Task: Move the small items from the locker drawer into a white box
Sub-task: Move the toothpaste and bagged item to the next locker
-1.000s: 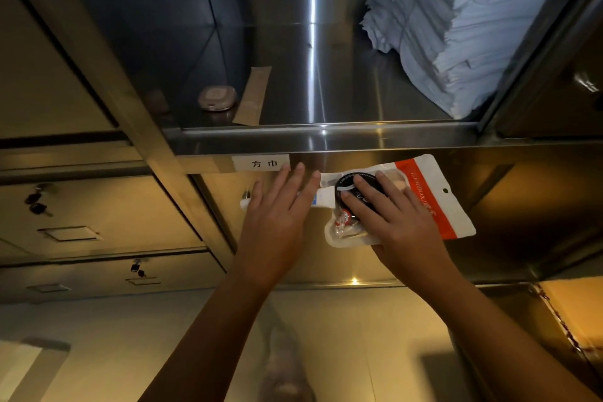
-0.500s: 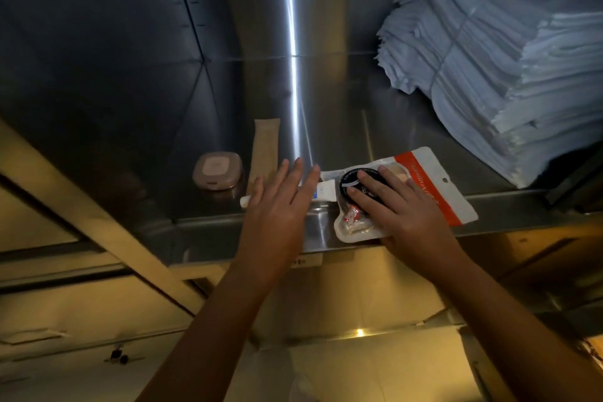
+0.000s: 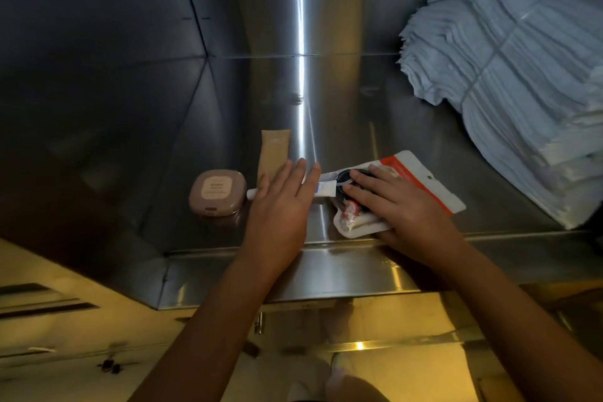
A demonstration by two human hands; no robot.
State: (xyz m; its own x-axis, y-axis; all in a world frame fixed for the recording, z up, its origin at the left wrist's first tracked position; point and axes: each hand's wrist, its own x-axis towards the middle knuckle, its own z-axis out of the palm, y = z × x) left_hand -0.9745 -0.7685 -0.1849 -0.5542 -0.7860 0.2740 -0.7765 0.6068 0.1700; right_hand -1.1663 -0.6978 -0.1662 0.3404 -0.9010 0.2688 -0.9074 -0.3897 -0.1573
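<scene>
Inside the steel locker compartment [image 3: 408,114] lie a pinkish compact case [image 3: 217,191] and a tan tube [image 3: 273,153] beside it. My left hand [image 3: 280,206] lies flat, fingers straight, over a small white tube [image 3: 326,189] whose ends stick out on both sides. A white and orange plastic pouch [image 3: 421,179] with a black round item inside rests near the front lip. My right hand [image 3: 398,206] presses on the pouch with straight fingers, palm over its lower part. No white box is in view.
A tied stack of white folded cloths [image 3: 522,81] fills the right side of the compartment. The steel front lip [image 3: 326,271] runs below my wrists. Closed cabinet doors [image 3: 49,320] sit at lower left. The floor shows below.
The view has tilted up and moved closer into the compartment. Both hands with the white tube and the pouch have come over the lip onto the compartment floor, beside the compact and tan tube.
</scene>
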